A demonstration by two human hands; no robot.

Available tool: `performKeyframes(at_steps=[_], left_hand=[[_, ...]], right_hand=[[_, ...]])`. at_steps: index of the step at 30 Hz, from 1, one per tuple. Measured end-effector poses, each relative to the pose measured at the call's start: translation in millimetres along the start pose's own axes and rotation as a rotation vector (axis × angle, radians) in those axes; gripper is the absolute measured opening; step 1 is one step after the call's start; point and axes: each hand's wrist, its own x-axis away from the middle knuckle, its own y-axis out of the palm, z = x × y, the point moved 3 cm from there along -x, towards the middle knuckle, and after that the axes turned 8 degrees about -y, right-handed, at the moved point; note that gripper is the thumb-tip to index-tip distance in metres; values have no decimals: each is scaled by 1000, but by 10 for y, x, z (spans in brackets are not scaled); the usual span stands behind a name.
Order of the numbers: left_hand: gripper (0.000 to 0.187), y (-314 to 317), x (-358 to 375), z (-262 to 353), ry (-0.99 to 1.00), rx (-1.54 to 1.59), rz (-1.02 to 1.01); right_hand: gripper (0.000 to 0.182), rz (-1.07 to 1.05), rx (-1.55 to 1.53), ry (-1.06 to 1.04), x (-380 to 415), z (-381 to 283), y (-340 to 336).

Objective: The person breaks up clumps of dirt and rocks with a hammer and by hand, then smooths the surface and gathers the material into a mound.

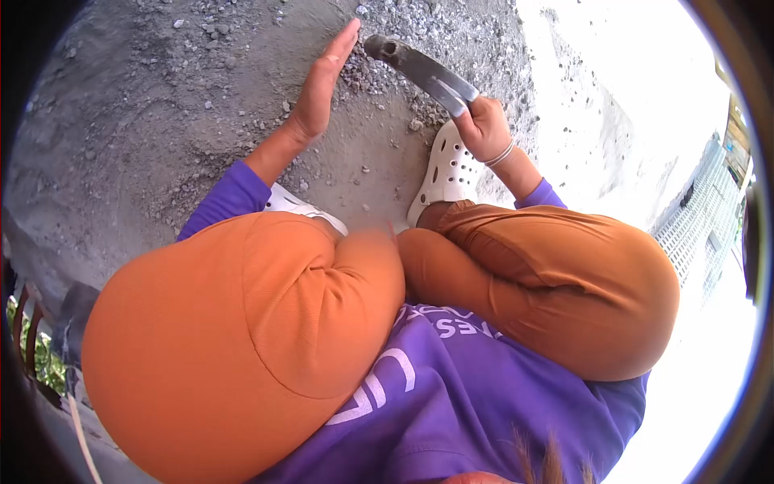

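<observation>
My right hand [487, 131] is closed around the split, claw-like end of a dark metal hammer head [421, 69]. A round hole shows near its far end, and no handle is visible on it. The hammer head is tilted, its far end close to the fingertips of my left hand [319, 93]. My left hand is stretched out flat, fingers together and edge toward the ground, with nothing in it. Small broken stones [367, 79] lie between the two hands on the grey, dusty ground [375, 153].
I squat with a white clog [453, 169] under my right hand and another white clog [294, 203] near my left forearm. Loose gravel [214, 40] spreads at the upper left. A brightly lit pale surface [613, 105] lies right, with a light metal grid [697, 222] beyond.
</observation>
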Motion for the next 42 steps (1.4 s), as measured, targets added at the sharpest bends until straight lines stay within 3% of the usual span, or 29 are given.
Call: performKeyframes(at_steps=[1, 5, 9, 11, 13, 15, 17, 18, 20, 21, 23, 27, 29, 30, 32, 33, 35, 39, 42], left_hand=[[68, -20, -11, -11, -1, 39, -19], [70, -27, 38, 38, -42, 83, -34], [71, -76, 159, -35, -33, 48, -47], [64, -97, 222, -2, 87, -256, -109], [64, -68, 310, 41, 141, -405, -149], [64, -37, 394, 74, 190, -556, -191], [67, 48, 484, 44, 373, -1100, -390], [67, 81, 506, 35, 372, -1099, -391], [68, 262, 619, -32, 423, -1114, -686], [68, 342, 644, -87, 423, -1114, -681], [65, 536, 741, -264, 501, -1055, -862], [70, 608, 615, -438, 495, -1312, -842], [74, 511, 457, -369, 478, -1282, -630], [74, 479, 384, -325, 478, -1279, -633], [75, 342, 168, -150, 483, -1433, -329], [75, 287, 83, -92, 482, -1433, -331], [71, 128, -68, 69, 454, -1436, -100], [78, -93, -55, 212, 387, -1456, -223], [68, -179, 147, 112, 486, -1390, -107]], right_hand=[[50, -101, 165, 148, -20, 77, 42], [61, 5, 40, 116, 1, -4, -125], [41, 171, -334, -43, 75, -284, -270], [37, 180, -326, -89, 62, -217, -267], [43, 197, -60, -168, 21, -89, -206], [61, -56, 100, 237, -71, 119, -102], [66, 5, -14, 241, -26, 298, -94], [66, 5, -15, 243, -16, 291, -100], [65, 120, -153, 276, 67, 250, -114], [65, 117, -150, 274, 81, 234, -117], [58, 202, -374, 333, 110, 213, -110], [57, 262, -337, 247, 92, 258, -162], [58, 271, -352, 264, 119, 265, -167], [58, 277, -365, 284, 141, 258, -172], [59, 265, -360, 294, 169, 258, -169], [59, 251, -356, 299, 177, 257, -161], [58, 242, -351, 289, 178, 222, -156], [54, 246, -320, 179, 198, -58, -279], [52, 239, -374, 49, 235, -237, -414]])
